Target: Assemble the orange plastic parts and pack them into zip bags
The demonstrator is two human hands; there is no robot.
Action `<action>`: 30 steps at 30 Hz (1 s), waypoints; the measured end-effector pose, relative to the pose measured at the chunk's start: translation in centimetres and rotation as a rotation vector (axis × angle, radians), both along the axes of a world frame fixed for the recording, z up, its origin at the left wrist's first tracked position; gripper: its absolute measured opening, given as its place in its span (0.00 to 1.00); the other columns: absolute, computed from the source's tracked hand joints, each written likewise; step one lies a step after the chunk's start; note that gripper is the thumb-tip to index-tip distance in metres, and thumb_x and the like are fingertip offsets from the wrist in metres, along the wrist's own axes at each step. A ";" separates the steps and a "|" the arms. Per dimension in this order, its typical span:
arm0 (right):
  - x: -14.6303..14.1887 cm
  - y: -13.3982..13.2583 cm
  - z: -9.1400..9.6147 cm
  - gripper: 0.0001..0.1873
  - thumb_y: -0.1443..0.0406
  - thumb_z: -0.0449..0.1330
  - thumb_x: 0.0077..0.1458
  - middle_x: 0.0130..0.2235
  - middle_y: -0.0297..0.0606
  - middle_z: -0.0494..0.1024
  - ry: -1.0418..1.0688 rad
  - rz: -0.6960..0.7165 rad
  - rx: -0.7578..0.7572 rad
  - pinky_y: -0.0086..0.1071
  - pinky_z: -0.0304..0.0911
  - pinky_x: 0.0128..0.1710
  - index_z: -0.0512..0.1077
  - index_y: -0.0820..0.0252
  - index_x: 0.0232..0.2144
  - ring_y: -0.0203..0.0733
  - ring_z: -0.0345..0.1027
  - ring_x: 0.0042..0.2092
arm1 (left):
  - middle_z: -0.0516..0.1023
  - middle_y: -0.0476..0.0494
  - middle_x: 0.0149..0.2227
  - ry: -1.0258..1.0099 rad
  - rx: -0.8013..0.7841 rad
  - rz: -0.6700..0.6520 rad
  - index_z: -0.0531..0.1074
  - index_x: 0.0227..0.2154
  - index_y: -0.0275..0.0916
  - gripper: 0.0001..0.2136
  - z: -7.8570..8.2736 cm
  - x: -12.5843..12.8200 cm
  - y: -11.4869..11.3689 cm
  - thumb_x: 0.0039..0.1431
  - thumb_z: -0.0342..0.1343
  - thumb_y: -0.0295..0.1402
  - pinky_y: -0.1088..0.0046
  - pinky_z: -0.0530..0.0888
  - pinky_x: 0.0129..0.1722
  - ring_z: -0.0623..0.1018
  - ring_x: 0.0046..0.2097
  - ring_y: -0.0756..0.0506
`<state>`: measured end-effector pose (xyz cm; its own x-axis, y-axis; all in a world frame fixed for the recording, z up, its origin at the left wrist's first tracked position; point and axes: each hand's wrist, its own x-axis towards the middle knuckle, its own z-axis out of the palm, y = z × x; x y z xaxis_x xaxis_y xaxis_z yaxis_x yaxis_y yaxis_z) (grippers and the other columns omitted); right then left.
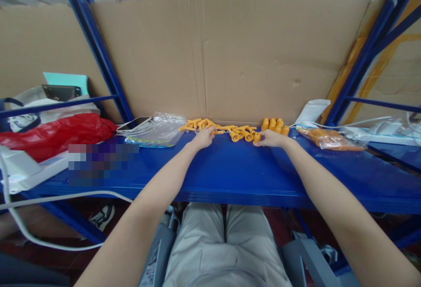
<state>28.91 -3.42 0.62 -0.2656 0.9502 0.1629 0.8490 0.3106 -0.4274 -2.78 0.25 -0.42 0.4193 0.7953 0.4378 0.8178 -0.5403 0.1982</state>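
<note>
Arranging seems the present step: left hand [204, 139] and right hand [272, 139] reach the orange pieces [249, 137], whose grip I cannot tell, and next probably needs careful aligning.

a seated person in pale trousers [205, 243] stretches both arms across a blue tabletop [230, 168] toward a row of small orange pieces along its far side. the left hand [204, 138] is at the branched pieces [194, 124]; the right hand [271, 139] is at the round, hollow-ended pieces [249, 137], its thumb and forefinger apart. whether either hand grips one is hard to tell. more stubby pieces [275, 125] cluster just beyond the right hand. a clear plastic bag [164, 131] lies to the left, a filled packet [330, 139] to the right, before a tall cardboard panel [230, 54].
</note>
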 end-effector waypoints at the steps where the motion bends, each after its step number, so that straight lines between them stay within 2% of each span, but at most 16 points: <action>1: -0.2 0.1 0.0 0.12 0.61 0.69 0.44 0.27 0.41 0.77 -0.026 0.002 0.047 0.44 0.67 0.35 0.70 0.59 0.19 0.51 0.73 0.32 | 0.78 0.38 0.44 -0.027 0.024 -0.014 0.73 0.47 0.38 0.14 0.1 0.1 -0.1 0.58 0.53 0.24 0.64 0.72 0.51 0.77 0.48 0.40; 6: -1.2 0.0 0.3 0.05 0.65 0.66 0.45 0.33 0.42 0.79 -0.103 -0.013 0.252 0.43 0.67 0.39 0.74 0.58 0.27 0.52 0.73 0.37 | 0.77 0.40 0.43 -0.099 0.116 -0.097 0.74 0.45 0.38 0.13 0.3 0.2 -0.5 0.57 0.55 0.27 0.61 0.72 0.51 0.76 0.48 0.41; 10: -2.1 -0.6 1.0 0.10 0.67 0.66 0.45 0.42 0.47 0.79 -0.117 -0.032 0.336 0.45 0.66 0.47 0.76 0.60 0.34 0.55 0.73 0.46 | 0.77 0.42 0.42 -0.122 0.157 -0.130 0.75 0.45 0.40 0.13 0.4 0.3 -0.6 0.56 0.56 0.28 0.61 0.73 0.50 0.76 0.46 0.42; 13: -2.5 -1.0 1.4 0.10 0.66 0.65 0.47 0.44 0.48 0.79 -0.129 -0.002 0.352 0.45 0.65 0.49 0.76 0.61 0.35 0.55 0.72 0.48 | 0.77 0.42 0.41 -0.130 0.167 -0.130 0.75 0.46 0.40 0.14 0.5 0.4 -0.7 0.56 0.56 0.28 0.62 0.73 0.49 0.76 0.44 0.42; 19: -2.6 -1.0 1.4 0.10 0.65 0.63 0.50 0.44 0.46 0.79 -0.139 0.010 0.368 0.43 0.66 0.47 0.76 0.60 0.37 0.53 0.73 0.47 | 0.78 0.43 0.41 -0.125 0.173 -0.137 0.76 0.46 0.40 0.14 0.4 0.5 -0.7 0.56 0.56 0.28 0.64 0.73 0.47 0.76 0.41 0.43; 30: -2.4 -0.5 1.1 0.12 0.64 0.66 0.47 0.42 0.46 0.79 -0.053 0.066 0.379 0.45 0.66 0.47 0.77 0.59 0.37 0.53 0.73 0.46 | 0.79 0.43 0.41 -0.123 0.170 -0.121 0.76 0.46 0.40 0.14 0.7 0.6 -1.2 0.56 0.56 0.28 0.64 0.73 0.47 0.77 0.42 0.44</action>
<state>26.54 -3.94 1.73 -0.3415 0.8059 0.4837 0.8397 0.4928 -0.2281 -2.16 -0.96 0.32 0.4421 0.6528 0.6151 0.7203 -0.6671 0.1903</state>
